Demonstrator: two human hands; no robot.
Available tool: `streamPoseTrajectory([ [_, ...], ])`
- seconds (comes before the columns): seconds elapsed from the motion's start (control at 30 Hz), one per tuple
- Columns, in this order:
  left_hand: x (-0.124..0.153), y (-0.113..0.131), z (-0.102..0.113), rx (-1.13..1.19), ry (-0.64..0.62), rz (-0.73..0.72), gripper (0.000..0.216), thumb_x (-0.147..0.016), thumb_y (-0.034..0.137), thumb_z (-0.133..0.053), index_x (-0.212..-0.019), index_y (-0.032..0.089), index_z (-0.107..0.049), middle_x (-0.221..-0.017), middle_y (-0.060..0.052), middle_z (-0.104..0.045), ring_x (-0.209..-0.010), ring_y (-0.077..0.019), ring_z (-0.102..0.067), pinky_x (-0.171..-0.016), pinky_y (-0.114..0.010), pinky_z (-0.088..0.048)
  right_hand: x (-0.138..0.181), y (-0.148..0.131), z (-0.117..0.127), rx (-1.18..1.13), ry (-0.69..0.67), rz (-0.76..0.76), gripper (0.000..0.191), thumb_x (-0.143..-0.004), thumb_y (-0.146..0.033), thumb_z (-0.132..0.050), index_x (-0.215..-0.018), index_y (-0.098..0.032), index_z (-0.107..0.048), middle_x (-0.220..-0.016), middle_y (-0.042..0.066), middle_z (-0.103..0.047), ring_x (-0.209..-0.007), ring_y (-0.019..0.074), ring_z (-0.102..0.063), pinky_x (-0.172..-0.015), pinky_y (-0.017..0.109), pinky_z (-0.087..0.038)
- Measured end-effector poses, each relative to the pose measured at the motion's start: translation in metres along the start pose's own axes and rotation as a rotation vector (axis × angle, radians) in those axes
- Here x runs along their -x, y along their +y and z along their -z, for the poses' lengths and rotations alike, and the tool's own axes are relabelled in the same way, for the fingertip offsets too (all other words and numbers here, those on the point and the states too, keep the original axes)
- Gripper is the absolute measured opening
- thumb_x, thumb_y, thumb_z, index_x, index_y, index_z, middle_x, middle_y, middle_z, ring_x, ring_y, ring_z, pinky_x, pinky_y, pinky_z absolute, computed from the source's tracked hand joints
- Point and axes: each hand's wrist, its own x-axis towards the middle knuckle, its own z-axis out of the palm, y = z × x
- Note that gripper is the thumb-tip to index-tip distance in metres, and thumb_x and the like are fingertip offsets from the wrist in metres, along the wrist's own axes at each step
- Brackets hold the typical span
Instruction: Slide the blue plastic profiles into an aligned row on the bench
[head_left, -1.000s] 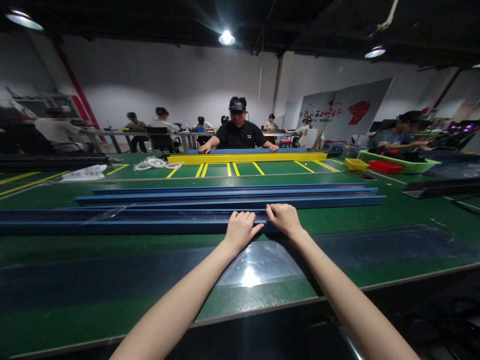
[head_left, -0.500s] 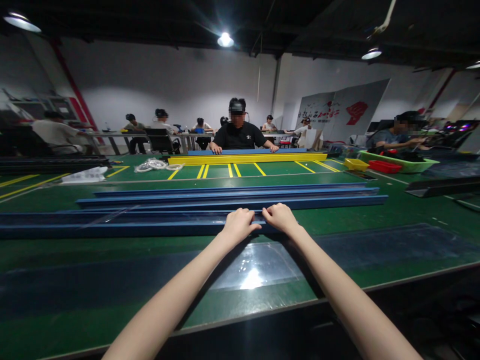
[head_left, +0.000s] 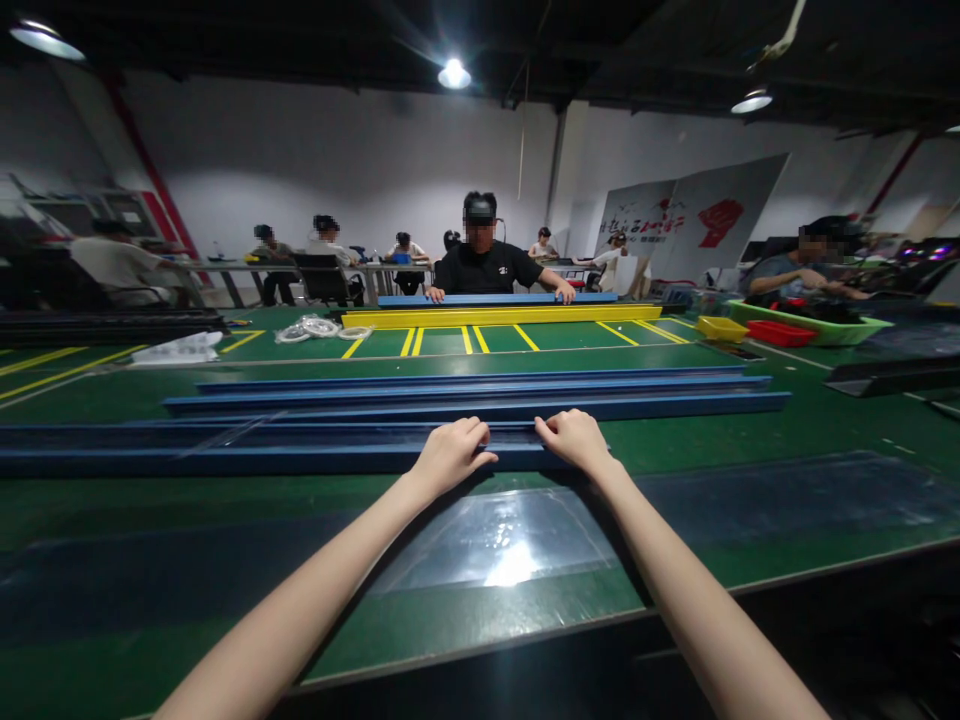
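A long blue channel strip [head_left: 225, 450] lies across the green table in front of me, running off to the left. My left hand [head_left: 448, 456] rests on its near edge with fingers curled over the top. My right hand [head_left: 574, 437] grips the same strip close to its right end, fingers curled over it. The two hands are about a hand's width apart. Behind this strip lie more long blue strips [head_left: 480, 392], side by side.
A clear plastic sheet [head_left: 510, 530] covers the table between my arms. Across the table a person in black holds a blue strip on a yellow strip [head_left: 501, 316]. Coiled clear tubing [head_left: 311, 327] lies far left; yellow [head_left: 715, 327] and red [head_left: 780, 333] bins far right.
My left hand has slid left along the blue strip, so the gap between my hands has widened. The right hand has stayed in place.
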Motion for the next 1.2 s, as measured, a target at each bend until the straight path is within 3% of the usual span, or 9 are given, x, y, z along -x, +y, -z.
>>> streamPoseTrajectory([
  [0.33,0.009,0.004,0.001,-0.124,0.012,0.015,0.018,-0.081,0.036,-0.049,-0.085,0.018,-0.050,-0.086,-0.003,-0.056,-0.078,-0.0150,-0.051,-0.065,-0.025,-0.037,0.010,-0.003,-0.004,-0.010,0.159,-0.096,0.051,-0.085,-0.038,-0.025,-0.066,-0.019,-0.069,-0.071,0.008,-0.068,-0.065,0.0159,-0.061,-0.053,0.022,-0.032],
  [0.9,0.010,0.006,-0.005,0.001,0.055,0.159,0.019,-0.082,0.036,-0.047,-0.080,0.019,-0.054,-0.081,-0.001,-0.057,-0.077,-0.0137,-0.053,-0.067,-0.024,-0.038,0.014,-0.004,-0.005,-0.008,0.150,-0.067,0.051,-0.083,-0.044,-0.027,-0.065,-0.017,-0.066,-0.071,0.007,-0.066,-0.065,0.0150,-0.059,-0.051,0.022,-0.029],
  [1.2,0.010,0.005,-0.007,-0.003,0.037,0.171,0.021,-0.082,0.038,-0.046,-0.078,0.019,-0.053,-0.081,-0.001,-0.057,-0.078,-0.0137,-0.052,-0.067,-0.023,-0.038,0.016,-0.008,-0.008,-0.019,0.216,-0.013,0.050,-0.083,-0.042,-0.027,-0.064,-0.016,-0.066,-0.069,0.008,-0.065,-0.065,0.0139,-0.058,-0.049,0.021,-0.025],
])
